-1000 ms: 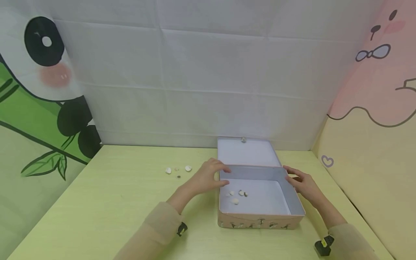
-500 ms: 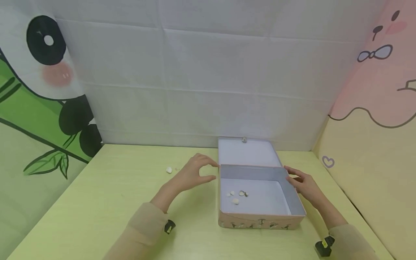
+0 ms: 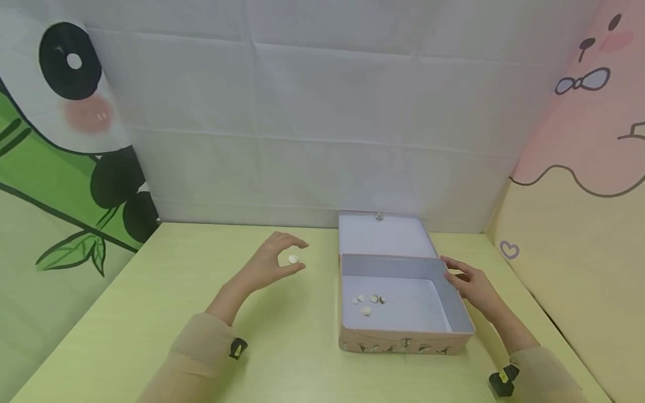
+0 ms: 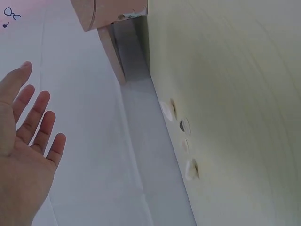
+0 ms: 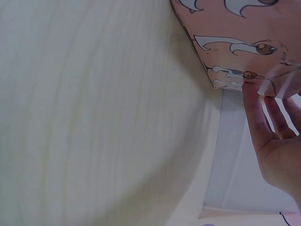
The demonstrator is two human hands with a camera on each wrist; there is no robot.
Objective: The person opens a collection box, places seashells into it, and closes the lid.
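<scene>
My left hand (image 3: 267, 262) hovers over the table with thumb and fingers spread apart and nothing in its grasp. A white seashell (image 3: 294, 259) shows between its thumb and fingers, lying on the table. In the left wrist view several small shells (image 4: 191, 169) lie in a row, apart from the hand (image 4: 30, 146). To the right stands a pink patterned box (image 3: 375, 341) with its lid raised. Several small shells (image 3: 366, 311) lie on its left floor. Against the box's right side rests my right hand (image 3: 476, 288), its extended fingers (image 5: 256, 113) touching the outer wall.
The lid (image 3: 383, 235), with a metal clasp, lies back behind the box towards the white cloth backdrop (image 3: 322, 129). Printed cartoon cloth flanks the pale yellow table (image 3: 151, 313) on both sides.
My left hand has moved left from above the box's edge to the shells on the table. The right hand has stayed at the box's side.
</scene>
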